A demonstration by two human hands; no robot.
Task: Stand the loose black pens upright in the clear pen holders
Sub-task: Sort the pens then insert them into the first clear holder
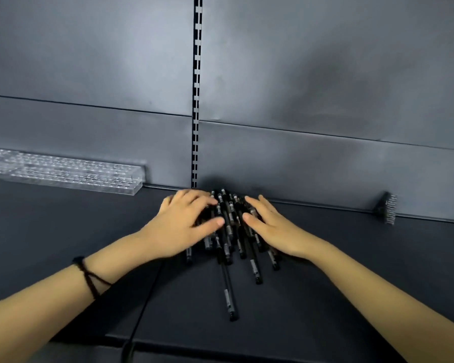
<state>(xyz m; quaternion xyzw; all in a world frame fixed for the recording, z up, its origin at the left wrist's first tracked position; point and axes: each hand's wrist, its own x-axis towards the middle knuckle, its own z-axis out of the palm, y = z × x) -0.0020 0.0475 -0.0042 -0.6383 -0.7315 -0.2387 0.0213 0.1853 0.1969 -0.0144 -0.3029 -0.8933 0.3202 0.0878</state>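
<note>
Pens [228,231]: loose heap lying flat on the shelf [351,258], against the back panel [299,166].
Left hand [186,224]: grip wide, fingers spread over the heap's left side — likely corralling it.
Right hand [270,226]: grip wide, flat on the right side.
Pen holders [63,171]: well left — no pens in them.

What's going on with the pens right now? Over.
Both open: left hand, right hand on pen pile. Pens lying loose, none in clear holder. Nothing blocking.
</note>
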